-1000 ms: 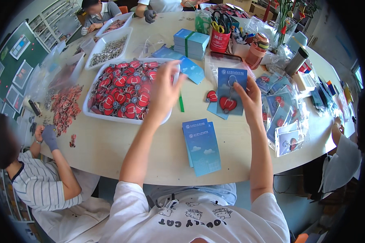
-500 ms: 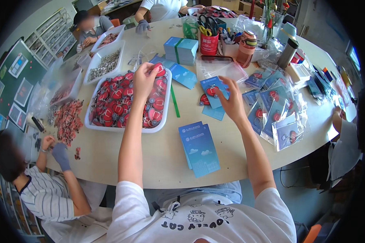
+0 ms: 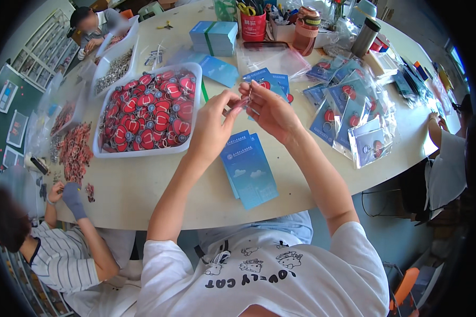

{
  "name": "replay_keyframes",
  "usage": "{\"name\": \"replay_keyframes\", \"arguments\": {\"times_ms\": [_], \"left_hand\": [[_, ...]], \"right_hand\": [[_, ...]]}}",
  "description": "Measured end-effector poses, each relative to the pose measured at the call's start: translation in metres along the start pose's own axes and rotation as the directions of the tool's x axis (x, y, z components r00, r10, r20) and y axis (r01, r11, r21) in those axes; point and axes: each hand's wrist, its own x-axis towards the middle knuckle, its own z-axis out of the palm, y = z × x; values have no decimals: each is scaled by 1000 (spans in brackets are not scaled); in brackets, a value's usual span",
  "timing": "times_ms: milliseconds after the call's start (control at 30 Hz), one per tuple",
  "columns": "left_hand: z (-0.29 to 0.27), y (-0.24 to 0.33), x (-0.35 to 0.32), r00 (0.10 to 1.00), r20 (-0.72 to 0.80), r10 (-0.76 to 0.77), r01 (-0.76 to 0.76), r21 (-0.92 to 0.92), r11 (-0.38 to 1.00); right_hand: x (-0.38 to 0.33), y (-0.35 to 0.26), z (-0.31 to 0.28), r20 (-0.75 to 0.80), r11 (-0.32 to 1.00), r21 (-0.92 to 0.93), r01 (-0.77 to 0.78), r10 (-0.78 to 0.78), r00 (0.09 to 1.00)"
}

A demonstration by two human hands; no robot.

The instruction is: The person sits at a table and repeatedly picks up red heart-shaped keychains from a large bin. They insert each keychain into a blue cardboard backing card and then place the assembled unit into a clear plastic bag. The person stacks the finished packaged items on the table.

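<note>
Indeed, fingers (image 3: 263,93) hold a keyring (image 3: 242,102) near white-lettered cards (image 3: 252,177).

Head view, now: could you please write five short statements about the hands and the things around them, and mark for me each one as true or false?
1. The white tub holds many red keychains. True.
2. The two hands are far apart. False: the left hand and right hand come together at a small reddish item.
3. The stack of blue cards has a red band. False: the stack has a green band.
4. Two overlapping blue cards lie to the right of the tub. True.
5. The dark tumbler stands left of the red cup. False: the tumbler is right of the cup.
</note>
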Motion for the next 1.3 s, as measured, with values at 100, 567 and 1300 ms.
{"name": "replay_keyframes", "arguments": {"times_ms": [100,567,1300], "left_hand": [[7,-16,-34,993,-52,108,-71,477,876],[14,-75,-78,953,14,-303,293,-300,908],[30,-30,-113,901,-365,-236,190,-156,969]], "right_hand": [[-5,-9,7,-63,969,-101,224,-231,971],[-27,-12,-15,154,608,-785,117,10,988],[-55,22,-16,214,516,-833,201,-34,976]]}}
